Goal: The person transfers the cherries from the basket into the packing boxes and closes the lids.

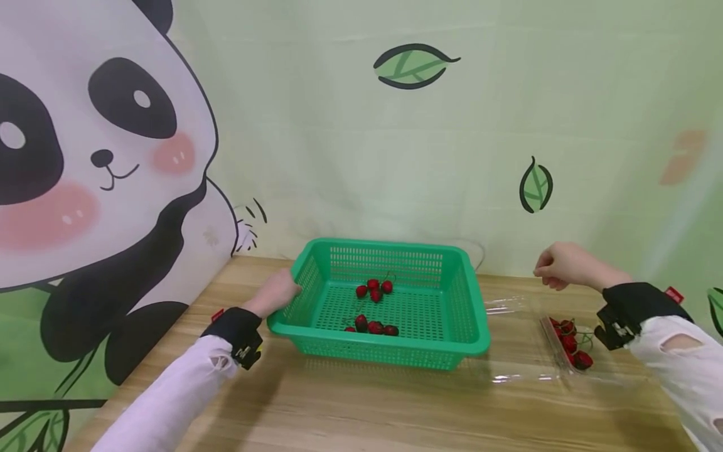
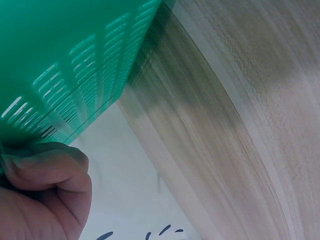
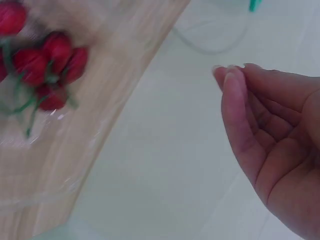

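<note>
A green plastic basket [image 1: 386,356] with slotted walls stands on the table. Inside it lie two loose groups of red cherries, one toward the back [image 1: 375,295] and one near the front wall [image 1: 374,327]. My left hand [image 1: 275,292] grips the basket's left rim; in the left wrist view its fingers curl at the rim. At the right, my right hand [image 1: 569,263] hangs above the table's back edge, thumb and fingertips together, nothing visible between them. Below it, several cherries with green stems [image 3: 50,65] sit in a clear plastic container [image 1: 552,345].
The wooden table [image 1: 361,408] ends at the back against a pale green cloth [image 1: 339,157] printed with leaves and a large panda [image 1: 113,157]. Clear plastic sheeting or an open lid [image 1: 522,378] lies between the basket and the container's cherries.
</note>
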The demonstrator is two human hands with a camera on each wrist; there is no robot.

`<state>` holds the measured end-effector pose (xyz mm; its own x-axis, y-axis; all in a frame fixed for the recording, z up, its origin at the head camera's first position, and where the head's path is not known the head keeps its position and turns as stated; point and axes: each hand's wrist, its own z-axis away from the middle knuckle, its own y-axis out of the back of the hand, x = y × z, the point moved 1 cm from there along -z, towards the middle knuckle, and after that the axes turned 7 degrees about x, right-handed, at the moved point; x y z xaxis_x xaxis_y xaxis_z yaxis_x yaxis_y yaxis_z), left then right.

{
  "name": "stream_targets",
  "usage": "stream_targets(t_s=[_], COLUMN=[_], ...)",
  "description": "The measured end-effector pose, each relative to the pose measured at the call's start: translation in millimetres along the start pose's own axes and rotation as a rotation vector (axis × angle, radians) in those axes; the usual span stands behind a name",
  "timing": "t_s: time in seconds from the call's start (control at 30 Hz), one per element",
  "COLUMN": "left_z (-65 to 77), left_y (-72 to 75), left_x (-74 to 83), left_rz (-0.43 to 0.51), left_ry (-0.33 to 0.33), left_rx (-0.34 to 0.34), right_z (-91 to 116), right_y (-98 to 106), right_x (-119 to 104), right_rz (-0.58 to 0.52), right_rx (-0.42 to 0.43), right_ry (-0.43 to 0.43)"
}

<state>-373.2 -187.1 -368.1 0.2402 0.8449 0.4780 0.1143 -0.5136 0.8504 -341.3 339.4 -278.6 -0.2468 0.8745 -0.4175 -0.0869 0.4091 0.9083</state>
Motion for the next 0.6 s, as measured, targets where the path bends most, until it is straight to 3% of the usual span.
stream_targets(t_s=[0.2,0.23,0.5,0.6], left_z=[3.2,13.5,10.3,10.3], left_y=[1.4,10.5,9.0,9.2], left_x=[-0.4,15.4,14.7,15.3], left_rz=[0.011,0.009,-0.014,-0.009], left_ry=[-0.003,0.013,-0.011,0.01], left_rx=[0.008,0.002,0.005,-0.001], right_z=[-16.9,-19.4,-33.6,-40.7], right_y=[-3.4,-4.1,-8.6,-12.3], right_x=[-29.7,-33.4,-62.9,-76.5], right_rz=[0.016,0.017,0.011,0.009], right_rx=[0.015,0.016,0.028,0.023], right_ry=[0.058,0.066,0.13,0.155])
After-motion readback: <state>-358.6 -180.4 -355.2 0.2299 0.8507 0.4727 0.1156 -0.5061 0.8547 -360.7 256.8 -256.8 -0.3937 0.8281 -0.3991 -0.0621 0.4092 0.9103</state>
